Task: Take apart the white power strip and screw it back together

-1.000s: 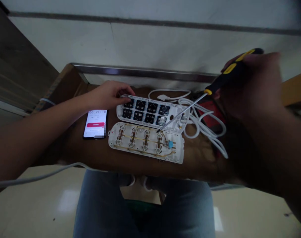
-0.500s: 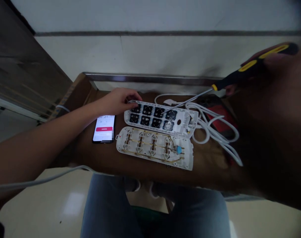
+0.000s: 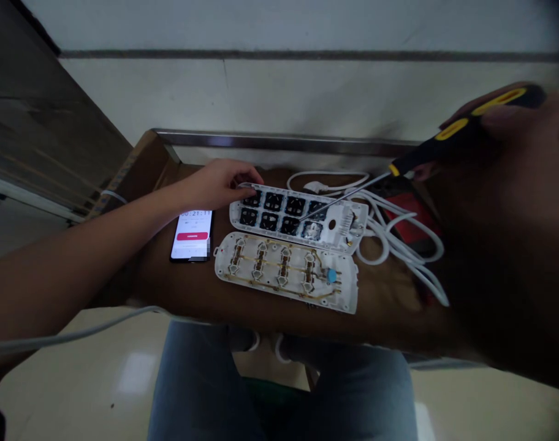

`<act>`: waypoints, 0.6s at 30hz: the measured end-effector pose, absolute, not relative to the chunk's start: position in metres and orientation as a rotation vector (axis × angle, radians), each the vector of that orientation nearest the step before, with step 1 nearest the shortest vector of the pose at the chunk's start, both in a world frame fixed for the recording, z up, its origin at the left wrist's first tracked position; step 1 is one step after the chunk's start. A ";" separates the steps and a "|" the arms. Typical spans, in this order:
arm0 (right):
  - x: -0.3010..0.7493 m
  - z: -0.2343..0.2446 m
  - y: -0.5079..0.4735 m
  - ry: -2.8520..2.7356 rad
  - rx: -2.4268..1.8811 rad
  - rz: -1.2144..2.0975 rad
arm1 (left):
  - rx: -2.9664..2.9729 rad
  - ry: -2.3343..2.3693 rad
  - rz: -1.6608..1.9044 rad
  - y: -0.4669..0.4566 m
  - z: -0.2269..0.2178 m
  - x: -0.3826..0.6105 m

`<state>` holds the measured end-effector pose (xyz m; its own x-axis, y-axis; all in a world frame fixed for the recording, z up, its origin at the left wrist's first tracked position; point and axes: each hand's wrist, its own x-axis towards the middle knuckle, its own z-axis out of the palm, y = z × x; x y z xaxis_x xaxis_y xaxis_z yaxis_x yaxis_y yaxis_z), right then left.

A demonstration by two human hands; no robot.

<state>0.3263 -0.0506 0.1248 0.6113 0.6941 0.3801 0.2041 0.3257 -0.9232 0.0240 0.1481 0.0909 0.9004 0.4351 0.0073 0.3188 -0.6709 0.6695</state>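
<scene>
My left hand (image 3: pixel 217 185) grips the upper left corner of the white power strip's socket half (image 3: pixel 334 226), which lies open with several black socket openings. Below it lies the strip's base half (image 3: pixel 279 288), showing brass contact strips and a small blue component (image 3: pixel 331 275). My right hand (image 3: pixel 504 147) is at the right, closed around a black and yellow screwdriver (image 3: pixel 445 142). The screwdriver's thin metal shaft (image 3: pixel 348 195) slants down, its tip over the socket half near the middle sockets. Whether the tip touches is hard to tell.
A smartphone (image 3: pixel 191 236) showing a timer lies left of the strip halves. A coiled white cable (image 3: pixel 390 236) lies to the right, over a red object (image 3: pixel 410 214). All this rests on a brown surface (image 3: pixel 390 312), with a metal rail (image 3: pixel 284 142) behind it.
The screwdriver tip has moved from the lower edge of the socket half up onto its sockets. My right hand has moved right, and the view has shifted slightly.
</scene>
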 end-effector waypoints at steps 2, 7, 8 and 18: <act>0.321 0.127 -0.053 -0.923 -1.217 0.395 | 2.355 0.539 0.220 0.148 0.090 0.024; 0.318 0.129 -0.056 -0.951 -1.269 0.423 | 2.356 0.523 0.235 0.149 0.089 0.024; 0.320 0.129 -0.056 -0.954 -1.284 0.439 | 2.357 0.523 0.232 0.149 0.090 0.024; 0.334 0.119 -0.054 -0.992 -1.168 0.496 | 2.376 0.481 0.218 0.150 0.093 0.023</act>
<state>0.3343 -0.0542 0.1186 0.5069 0.7723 0.3830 0.1570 0.3542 -0.9219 0.0230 0.1500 0.0931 0.9172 0.3976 0.0255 0.2811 -0.6910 0.6660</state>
